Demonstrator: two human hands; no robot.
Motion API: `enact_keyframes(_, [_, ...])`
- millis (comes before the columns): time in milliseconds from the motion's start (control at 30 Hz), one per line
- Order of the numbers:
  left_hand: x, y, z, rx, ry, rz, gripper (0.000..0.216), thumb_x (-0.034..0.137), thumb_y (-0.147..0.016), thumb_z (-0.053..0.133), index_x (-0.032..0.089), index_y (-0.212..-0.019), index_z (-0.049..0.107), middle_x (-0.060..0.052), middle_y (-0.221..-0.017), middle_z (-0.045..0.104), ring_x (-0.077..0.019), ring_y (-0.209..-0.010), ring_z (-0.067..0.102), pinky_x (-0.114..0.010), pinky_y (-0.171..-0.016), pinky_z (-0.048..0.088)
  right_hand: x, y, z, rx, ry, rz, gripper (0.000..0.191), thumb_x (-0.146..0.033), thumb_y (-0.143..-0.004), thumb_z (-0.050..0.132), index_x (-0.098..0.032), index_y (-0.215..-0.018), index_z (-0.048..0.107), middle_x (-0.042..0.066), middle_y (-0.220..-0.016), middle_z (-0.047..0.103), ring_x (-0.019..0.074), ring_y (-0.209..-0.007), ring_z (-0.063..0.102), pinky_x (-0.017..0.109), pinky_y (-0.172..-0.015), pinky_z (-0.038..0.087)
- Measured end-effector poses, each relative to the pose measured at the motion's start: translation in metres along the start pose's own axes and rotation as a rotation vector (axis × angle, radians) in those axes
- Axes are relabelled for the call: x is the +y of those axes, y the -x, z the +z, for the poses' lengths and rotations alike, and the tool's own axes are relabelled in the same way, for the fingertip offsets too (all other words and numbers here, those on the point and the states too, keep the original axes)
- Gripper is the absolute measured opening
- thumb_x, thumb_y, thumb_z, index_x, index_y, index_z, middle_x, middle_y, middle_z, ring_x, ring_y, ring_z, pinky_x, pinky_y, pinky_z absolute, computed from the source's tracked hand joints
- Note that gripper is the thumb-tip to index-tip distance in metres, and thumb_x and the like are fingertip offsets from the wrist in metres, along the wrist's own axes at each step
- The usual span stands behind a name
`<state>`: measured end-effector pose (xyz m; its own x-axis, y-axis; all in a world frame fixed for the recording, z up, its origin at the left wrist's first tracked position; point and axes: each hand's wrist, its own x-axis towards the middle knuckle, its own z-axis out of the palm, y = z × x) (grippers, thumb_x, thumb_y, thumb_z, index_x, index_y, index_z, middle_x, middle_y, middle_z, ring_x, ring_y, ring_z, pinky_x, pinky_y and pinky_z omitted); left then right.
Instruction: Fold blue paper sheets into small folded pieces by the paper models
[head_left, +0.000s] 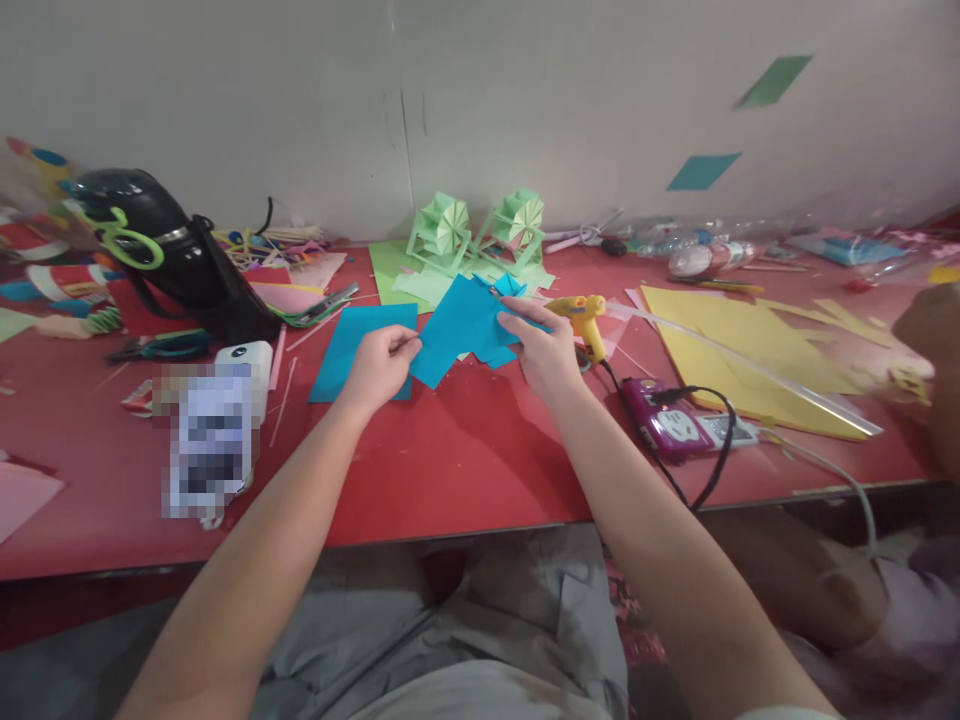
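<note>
A blue paper sheet (454, 335) is tilted above the red table between my two hands. Thumb and fingers of my left hand (381, 370) are pinched at its left corner. My right hand (546, 345) is closed on its right side, where smaller blue folded paper (507, 285) shows; how these pieces overlap is hard to make out. Another blue sheet (364, 335) lies flat, partly behind my left hand. Just right of my right hand is a yellow glue gun (585, 312). Two light green paper wheels on stands (442, 225) stand behind the blue paper.
At left are a black bottle (142, 215), pliers (169, 347) and a phone (251, 365). A purple power strip (660, 420) with cables, yellow sheets (750, 350) and a clear strip (795, 385) lie right. Part of another person shows at the right edge.
</note>
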<state>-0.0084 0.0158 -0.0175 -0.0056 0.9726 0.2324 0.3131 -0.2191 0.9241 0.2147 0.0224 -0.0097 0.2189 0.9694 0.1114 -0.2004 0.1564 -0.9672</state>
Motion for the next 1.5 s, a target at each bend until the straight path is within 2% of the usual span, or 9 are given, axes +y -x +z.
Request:
enact_keyframes(167, [-0.003, -0.006, -0.008, 0.077, -0.079, 0.014, 0.021, 0.036, -0.081, 0.063, 0.017, -0.086, 0.069, -0.004, -0.078, 0.069, -0.0189, -0.071, 0.06, -0.029, -0.067, 0.044, -0.006, 0.002, -0.002, -0.192, -0.042, 0.157, 0.04, -0.028, -0.058, 0.085, -0.02, -0.095, 0.072, 0.001, -0.086, 0.068, 0.0139, -0.074, 0.065, 0.031, -0.069, 0.057])
enact_keyframes(267, [-0.004, -0.009, -0.02, 0.078, -0.157, 0.031, 0.02, 0.031, -0.082, 0.058, 0.016, -0.091, 0.067, -0.002, -0.073, 0.064, -0.0161, -0.064, 0.054, -0.028, -0.061, 0.041, -0.016, 0.004, -0.004, -0.337, -0.033, 0.252, 0.045, -0.032, -0.062, 0.085, -0.021, -0.103, 0.071, 0.004, -0.098, 0.069, 0.0182, -0.085, 0.067, 0.035, -0.077, 0.057])
enact_keyframes(367, [-0.002, -0.009, -0.03, 0.03, -0.216, 0.009, 0.018, 0.029, -0.081, 0.057, 0.016, -0.089, 0.067, -0.002, -0.074, 0.065, -0.0153, -0.063, 0.054, -0.027, -0.06, 0.041, -0.023, 0.005, -0.007, -0.41, 0.017, 0.288, 0.044, -0.048, -0.074, 0.076, -0.023, -0.11, 0.071, 0.006, -0.112, 0.069, 0.0174, -0.089, 0.065, 0.031, -0.074, 0.054])
enact_keyframes(500, [0.007, -0.003, -0.031, -0.168, -0.288, 0.014, 0.016, 0.031, -0.08, 0.058, 0.017, -0.081, 0.067, -0.002, -0.072, 0.066, -0.0156, -0.064, 0.054, -0.027, -0.06, 0.041, -0.02, 0.008, -0.006, -0.438, 0.031, 0.324, 0.043, -0.049, -0.071, 0.08, -0.021, -0.101, 0.069, 0.005, -0.098, 0.069, 0.0155, -0.081, 0.063, 0.03, -0.072, 0.051])
enact_keyframes(633, [0.013, 0.003, -0.025, -0.315, -0.382, 0.039, 0.021, 0.034, -0.084, 0.055, 0.018, -0.08, 0.067, -0.002, -0.072, 0.066, -0.0171, -0.067, 0.056, -0.029, -0.063, 0.041, -0.012, 0.011, -0.002, -0.468, 0.192, 0.276, 0.04, -0.044, -0.061, 0.086, -0.018, -0.067, 0.056, -0.004, -0.066, 0.051, 0.0101, -0.062, 0.049, 0.026, -0.059, 0.04])
enact_keyframes(767, [0.015, 0.006, -0.019, -0.341, -0.398, 0.097, 0.022, 0.036, -0.087, 0.054, 0.019, -0.08, 0.066, -0.003, -0.084, 0.071, -0.0192, -0.079, 0.06, -0.03, -0.072, 0.043, -0.011, 0.014, 0.0, -0.509, 0.31, 0.167, 0.046, -0.046, -0.066, 0.081, -0.019, -0.057, 0.044, -0.007, -0.059, 0.035, 0.0069, -0.056, 0.032, 0.026, -0.053, 0.025])
enact_keyframes(933, [0.015, 0.009, -0.011, -0.398, -0.404, 0.171, 0.023, 0.036, -0.09, 0.054, 0.019, -0.082, 0.067, -0.003, -0.084, 0.071, -0.0188, -0.078, 0.06, -0.031, -0.071, 0.043, -0.01, 0.016, 0.004, -0.589, 0.391, 0.187, 0.03, -0.043, -0.067, 0.077, -0.018, -0.067, 0.061, -0.006, -0.056, 0.044, 0.008, -0.054, 0.036, 0.026, -0.052, 0.027])
enact_keyframes(1133, [0.016, 0.012, -0.006, -0.421, -0.415, 0.175, 0.02, 0.033, -0.09, 0.056, 0.019, -0.08, 0.068, -0.003, -0.081, 0.07, -0.0186, -0.077, 0.059, -0.03, -0.069, 0.043, -0.002, 0.015, 0.006, -0.609, 0.443, 0.062, 0.022, -0.038, -0.071, 0.072, -0.017, -0.076, 0.073, 0.003, -0.076, 0.069, 0.0142, -0.069, 0.057, 0.029, -0.067, 0.044])
enact_keyframes(1500, [0.016, 0.015, 0.0, -0.394, -0.382, 0.218, 0.016, 0.029, -0.09, 0.055, 0.019, -0.082, 0.065, -0.002, -0.08, 0.068, -0.0164, -0.074, 0.056, -0.029, -0.069, 0.042, 0.0, 0.017, 0.01, -0.603, 0.494, -0.079, 0.018, -0.033, -0.073, 0.066, -0.015, -0.074, 0.071, 0.002, -0.073, 0.068, 0.0129, -0.065, 0.055, 0.027, -0.062, 0.042])
